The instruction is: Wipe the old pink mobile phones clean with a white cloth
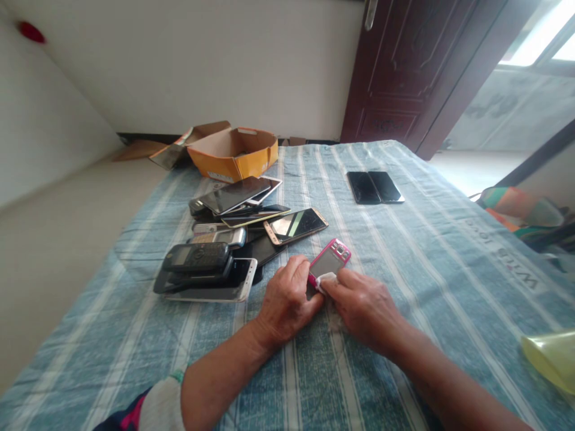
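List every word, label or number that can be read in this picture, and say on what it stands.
"WILD LOVE", seen upside down and only partly sure: woven into the striped cloth.
White label on the orange box: too small to read.
Pink phone between left hand and right hand: nothing readable.

Plain off-white walls (202, 66), bare except a small red round fitting (31, 32) at upper left of frame. Pale beige floor (49, 227) runs down the left side. Dark reddish-brown panelled wooden door (404, 66) at upper centre-right, metal handle (370, 15) at its top edge. Bright daylight through a window (539, 36) at upper right. Surface covered by a blue-and-white striped cloth (449, 251) with printed lettering on its right part.
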